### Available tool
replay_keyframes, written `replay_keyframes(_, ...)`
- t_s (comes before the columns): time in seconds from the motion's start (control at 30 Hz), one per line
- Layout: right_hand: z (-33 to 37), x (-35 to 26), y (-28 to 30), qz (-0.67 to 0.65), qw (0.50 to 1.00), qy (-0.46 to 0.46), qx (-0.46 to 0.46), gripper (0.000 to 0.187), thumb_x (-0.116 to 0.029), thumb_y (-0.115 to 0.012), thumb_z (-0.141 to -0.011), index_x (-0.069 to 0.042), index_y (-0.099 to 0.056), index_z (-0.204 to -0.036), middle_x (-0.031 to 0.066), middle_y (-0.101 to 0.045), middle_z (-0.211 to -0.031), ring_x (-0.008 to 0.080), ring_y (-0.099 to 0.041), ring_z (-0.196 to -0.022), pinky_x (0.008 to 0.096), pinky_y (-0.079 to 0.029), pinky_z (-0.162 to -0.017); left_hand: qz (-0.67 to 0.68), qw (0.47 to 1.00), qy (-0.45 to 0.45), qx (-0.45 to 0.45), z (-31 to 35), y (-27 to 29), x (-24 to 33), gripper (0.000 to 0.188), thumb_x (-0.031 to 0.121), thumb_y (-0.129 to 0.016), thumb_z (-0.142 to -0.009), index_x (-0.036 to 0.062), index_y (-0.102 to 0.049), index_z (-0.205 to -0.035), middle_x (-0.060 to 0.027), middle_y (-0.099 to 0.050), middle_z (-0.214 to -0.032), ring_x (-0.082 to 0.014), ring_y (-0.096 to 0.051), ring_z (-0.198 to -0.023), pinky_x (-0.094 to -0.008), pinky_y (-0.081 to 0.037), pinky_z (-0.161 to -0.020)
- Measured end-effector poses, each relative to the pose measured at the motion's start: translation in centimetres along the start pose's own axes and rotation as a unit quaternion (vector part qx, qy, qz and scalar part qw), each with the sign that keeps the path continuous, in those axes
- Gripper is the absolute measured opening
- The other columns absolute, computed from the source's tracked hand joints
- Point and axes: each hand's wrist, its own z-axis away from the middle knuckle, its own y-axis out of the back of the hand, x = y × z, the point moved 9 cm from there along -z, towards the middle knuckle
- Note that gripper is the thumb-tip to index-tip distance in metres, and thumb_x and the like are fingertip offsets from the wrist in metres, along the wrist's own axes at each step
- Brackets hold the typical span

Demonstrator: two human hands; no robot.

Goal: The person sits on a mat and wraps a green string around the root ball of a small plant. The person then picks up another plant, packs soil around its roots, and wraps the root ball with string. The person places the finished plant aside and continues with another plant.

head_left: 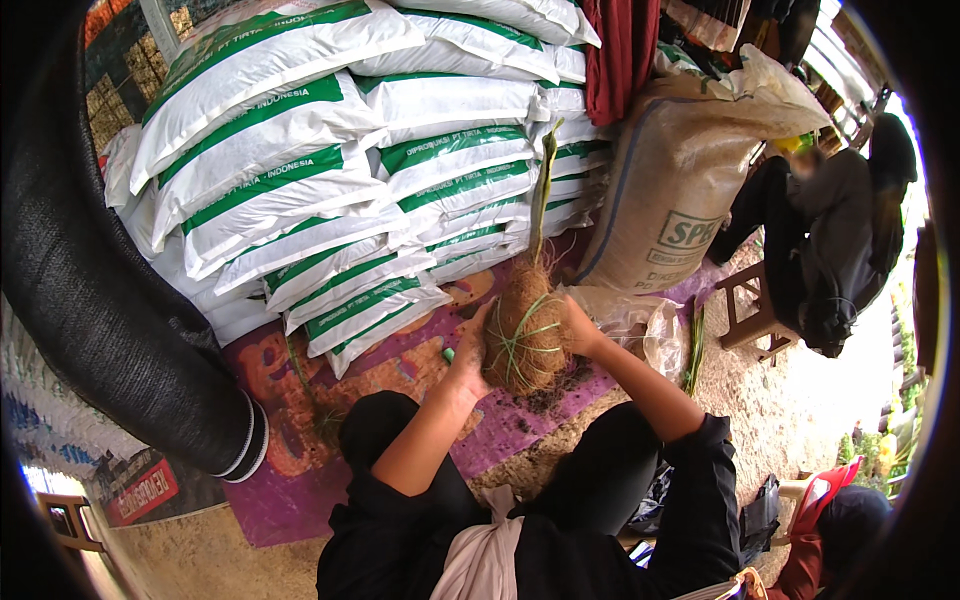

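Note:
Between my two hands is a brown, fibrous plant ball (525,345), wound with thin green string. A tall, narrow green shoot (542,195) rises from its top, with loose fibres around the base. My left hand (470,358) is curved against the ball's left side. On the opposite side, my right hand (578,328) grips it, the fingers partly hidden by the ball. Dark crumbs are scattered on the purple mat (500,435) beneath. A small green object (448,354) lies close to my left wrist.
Stacked white-and-green sacks (450,105) stand ahead. A large beige woven sack (665,180) is at the right, with clear plastic (650,325) before it. Black rolled netting (120,260) leans at the left. Another person (835,220) sits on a stool (750,310); a red sleeve (800,560) shows lower right.

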Motion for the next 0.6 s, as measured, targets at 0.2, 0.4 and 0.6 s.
replay_keyframes(0.2, -0.8, 0.1, 0.2, 0.032, 0.997, 0.005, -0.065, 0.025, -0.007, -0.064, -0.069, 0.004, -0.057, -0.09, 0.0116, -0.062, -0.084, 0.0159, -0.057, -0.077, 0.0311, -0.046, -0.069, -0.017, 0.999, -0.015, 0.026, 0.6, -0.5, -0.4, 0.037, 0.034, -0.042, -0.089, 0.0061, -0.052, -0.111, -0.0042, -0.06, -0.1, -0.0143, -0.06, -0.086, -0.0297, -0.051, -0.075)
replay_keyframes(0.4, -0.4, -1.8, 0.7, 0.047, 0.999, 0.006, -0.017, 0.023, -0.005, -0.062, -0.071, 0.004, -0.057, -0.092, 0.0111, -0.062, -0.084, 0.0142, -0.057, -0.076, 0.0303, -0.045, -0.069, -0.025, 0.999, 0.001, 0.034, 0.0, 0.7, -0.7, 0.041, 0.037, -0.037, -0.091, 0.0068, -0.048, -0.117, -0.0066, -0.058, -0.108, -0.0181, -0.059, -0.092, -0.0359, -0.052, -0.077)
replay_keyframes(0.6, 0.9, 3.1, 2.7, 0.058, 0.991, -0.116, -0.01, 0.014, -0.003, -0.058, -0.076, 0.002, -0.056, -0.088, 0.0061, -0.057, -0.075, 0.011, -0.052, -0.071, 0.0273, -0.043, -0.066, 0.04, 0.997, -0.065, 0.03, -0.8, 1.8, 1.6, 0.042, 0.039, -0.037, -0.09, 0.0058, -0.05, -0.113, -0.0078, -0.059, -0.103, -0.0208, -0.06, -0.091, -0.0372, -0.052, -0.076)
